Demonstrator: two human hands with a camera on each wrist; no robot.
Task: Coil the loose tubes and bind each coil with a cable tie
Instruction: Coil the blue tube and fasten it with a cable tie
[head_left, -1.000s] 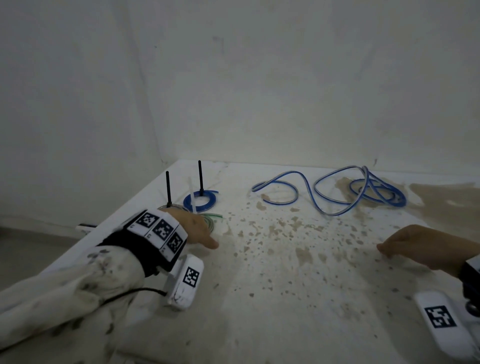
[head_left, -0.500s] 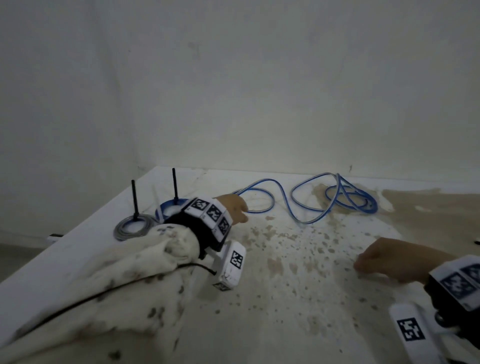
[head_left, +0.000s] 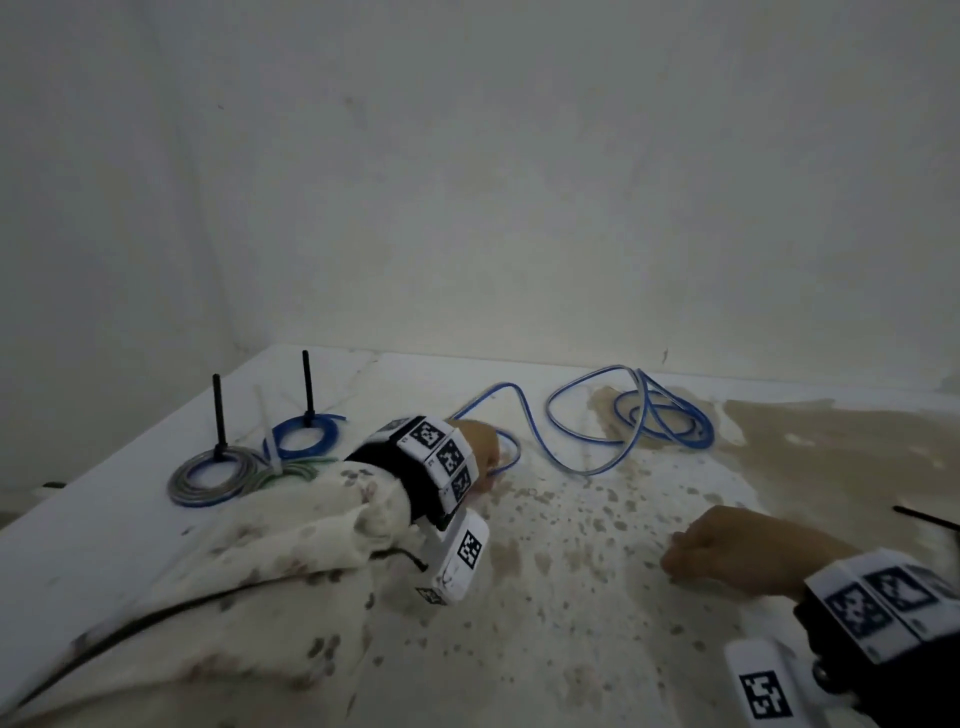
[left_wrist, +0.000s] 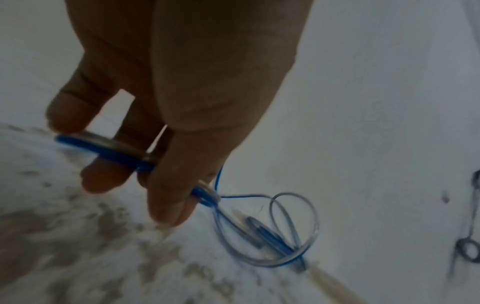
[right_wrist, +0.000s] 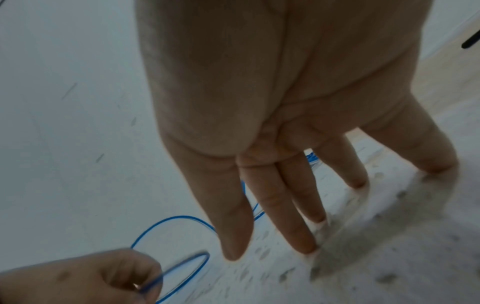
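A loose blue tube (head_left: 582, 447) sprawls in loops across the back of the stained white table (head_left: 571, 597). My left hand (head_left: 480, 449) grips the near end of the blue tube (left_wrist: 116, 153), which crosses under the thumb and over the curled fingers (left_wrist: 103, 179). The same grip appears low in the right wrist view, where the left hand (right_wrist: 85, 277) pinches the tube (right_wrist: 182, 267). My right hand (head_left: 727, 551) rests on the table to the right, holding nothing, with its straight fingertips (right_wrist: 303, 244) touching the surface.
At the back left lie a bound blue coil (head_left: 304, 441) and a grey coil (head_left: 213, 475), each with a black cable tie tail standing upright (head_left: 218, 415). A greenish tube (head_left: 296, 470) lies beside them. A loose black cable tie (head_left: 924, 518) lies at the right edge.
My left hand has moved from the coils at the left over to the blue tube's near end and taken hold of it. The right hand has barely shifted.
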